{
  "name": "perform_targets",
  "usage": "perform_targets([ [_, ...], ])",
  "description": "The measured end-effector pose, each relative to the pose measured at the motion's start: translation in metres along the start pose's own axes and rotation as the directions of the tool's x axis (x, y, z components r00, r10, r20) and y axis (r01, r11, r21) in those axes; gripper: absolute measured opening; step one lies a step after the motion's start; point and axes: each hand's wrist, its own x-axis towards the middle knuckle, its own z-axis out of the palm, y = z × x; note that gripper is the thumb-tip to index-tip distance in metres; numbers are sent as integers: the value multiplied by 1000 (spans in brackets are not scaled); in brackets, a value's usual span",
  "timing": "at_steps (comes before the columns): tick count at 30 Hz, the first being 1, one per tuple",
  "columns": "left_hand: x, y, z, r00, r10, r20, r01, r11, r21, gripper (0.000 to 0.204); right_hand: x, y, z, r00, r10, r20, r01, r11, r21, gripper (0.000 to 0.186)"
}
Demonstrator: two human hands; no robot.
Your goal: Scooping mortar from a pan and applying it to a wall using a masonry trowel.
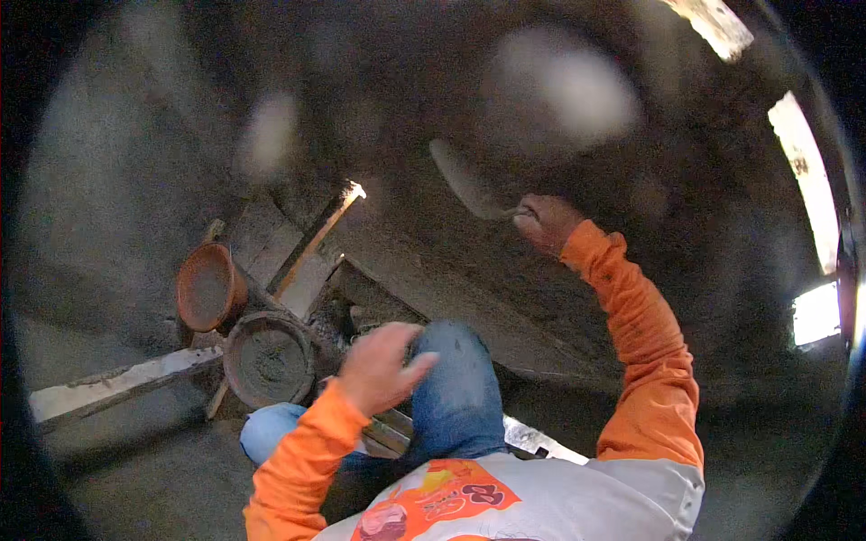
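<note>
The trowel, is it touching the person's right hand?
Touching. The head view shows the right hand closed around the handle end of the trowel, which extends out to the left.

We see a dim, grainy scene, glaring white angular openings (816, 314) at right; blurred pale smudges (591, 95) haze the top, the curved grey blade (463, 187) looks soft, edges bow into black.

One orange bowl (238, 290) at nine o'clock, one grey bowl (231, 362) at eight. One trowel (462, 191). Two hands (383, 370), two orange sleeves (302, 460), two denim knees (457, 379).
</note>
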Motion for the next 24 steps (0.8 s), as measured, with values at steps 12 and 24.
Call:
perform_targets([
  [12,-6,-66,73,710,-43,703,-55,992,116,43,1,-17,-31,981,162,-103,-187,924,-334,52],
  [24,24,-58,51,845,10,535,-38,998,42,45,3,-42,-58,965,231,-124,-260,909,-326,41],
])
